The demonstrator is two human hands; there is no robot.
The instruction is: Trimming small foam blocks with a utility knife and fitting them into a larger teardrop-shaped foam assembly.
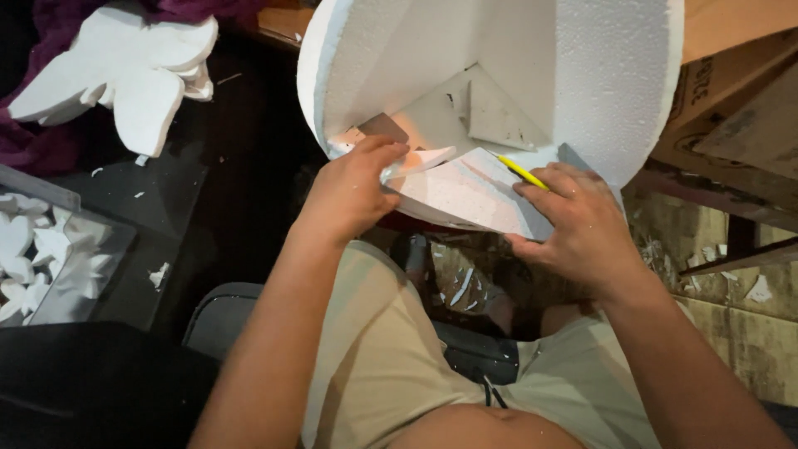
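A large round white foam board (582, 75) stands tilted in front of me, with an angular piece cut out of its middle. My left hand (353, 187) grips a loose white foam piece (470, 195) at the board's lower edge, thumb on top. My right hand (578, 229) rests on the same piece's right side and holds a thin yellow cutter (522, 172), whose tip points up-left into the cut. My knees in beige shorts (382, 349) are below.
A white foam cut-out shape (125, 66) lies at the upper left on a dark surface. A clear tray (50, 258) with several small foam shapes sits at the left. Cardboard boxes (731, 108) stand at the right. Foam scraps litter the floor (465, 287).
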